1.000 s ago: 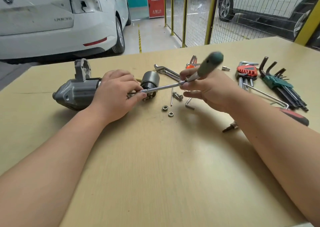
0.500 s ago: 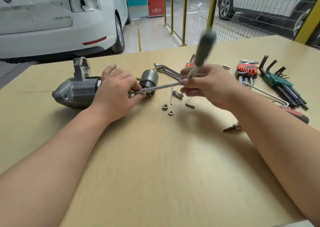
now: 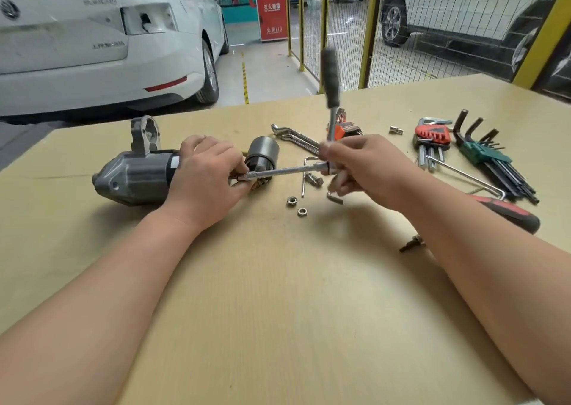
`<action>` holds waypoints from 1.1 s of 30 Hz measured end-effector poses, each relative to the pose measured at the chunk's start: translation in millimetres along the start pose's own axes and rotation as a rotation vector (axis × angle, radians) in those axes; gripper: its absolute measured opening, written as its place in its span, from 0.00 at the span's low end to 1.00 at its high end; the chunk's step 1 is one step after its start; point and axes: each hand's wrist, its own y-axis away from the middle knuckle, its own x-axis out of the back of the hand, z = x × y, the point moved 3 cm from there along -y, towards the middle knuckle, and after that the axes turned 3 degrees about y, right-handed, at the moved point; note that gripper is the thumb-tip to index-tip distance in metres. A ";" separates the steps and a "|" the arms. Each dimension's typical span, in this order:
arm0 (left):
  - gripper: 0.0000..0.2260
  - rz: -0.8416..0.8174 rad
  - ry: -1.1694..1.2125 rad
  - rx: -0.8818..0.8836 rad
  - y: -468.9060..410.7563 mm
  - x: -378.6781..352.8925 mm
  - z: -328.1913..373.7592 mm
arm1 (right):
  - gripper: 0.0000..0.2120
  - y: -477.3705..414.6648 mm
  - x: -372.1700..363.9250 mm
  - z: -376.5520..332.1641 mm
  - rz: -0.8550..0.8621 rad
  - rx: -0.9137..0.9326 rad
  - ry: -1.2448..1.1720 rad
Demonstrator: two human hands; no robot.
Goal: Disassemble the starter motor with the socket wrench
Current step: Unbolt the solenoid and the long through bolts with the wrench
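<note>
Left on the tan wooden tabletop point(image 3: 278, 296): grey cast-metal starter motor point(image 3: 136, 176) on its side. Left hand point(image 3: 207, 182) braces its rear, fingers point(image 3: 230, 162) pinching the socket end of the chrome, dark-handled socket wrench point(image 3: 284, 171). Right hand point(image 3: 367, 169) clasps the ratchet head. Suggest: bar square to fastener, short swings.

Your starter motor point(image 3: 136, 176) was matt grey cast metal. Your socket wrench point(image 3: 284, 172) had a bright polished steel shaft and a dark matt grip. The tabletop point(image 3: 278, 312) was smooth, pale wood-grain. Near its far right edge lay a red hex-key holder point(image 3: 432, 134) and a green hex-key holder point(image 3: 482, 155), both plastic.
</note>
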 end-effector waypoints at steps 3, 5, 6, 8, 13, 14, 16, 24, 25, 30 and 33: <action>0.10 -0.038 0.013 0.009 -0.5 1.1 -1.0 | 0.17 0.2 0.0 0.8 0.017 -0.084 -0.012; 0.10 -0.114 0.021 0.008 0.4 4.5 -6.8 | 0.12 3.1 1.4 2.2 0.000 -0.049 0.004; 0.11 -0.163 0.016 0.008 1.9 6.7 -10.8 | 0.09 3.5 3.3 2.2 0.005 -0.023 0.002; 0.12 -0.236 -0.008 0.008 6.2 9.8 -16.2 | 0.07 2.1 9.0 2.3 0.041 0.003 -0.029; 0.08 -0.266 0.013 0.008 11.1 14.9 -18.1 | 0.08 3.5 6.9 4.2 0.024 0.022 -0.021; 0.09 -0.264 0.013 -0.010 11.2 16.1 -18.5 | 0.08 4.1 6.5 4.7 0.024 0.020 -0.027; 0.10 -0.236 0.005 -0.044 11.2 19.2 -17.2 | 0.08 4.7 7.4 4.4 0.025 0.013 -0.043; 0.03 -0.022 -0.049 -0.139 5.9 18.2 3.7 | 0.08 8.7 3.1 -2.1 0.027 0.063 -0.111; 0.03 -0.022 -0.059 -0.160 5.8 18.3 3.8 | 0.08 9.1 3.1 -3.1 0.028 0.071 -0.119; 0.03 -0.070 -0.012 -0.159 5.4 20.3 2.3 | 0.08 10.5 2.7 -4.6 0.038 0.081 -0.141; 0.04 -0.066 -0.008 -0.154 7.4 20.8 0.9 | 0.08 11.6 2.4 -5.0 0.042 0.078 -0.134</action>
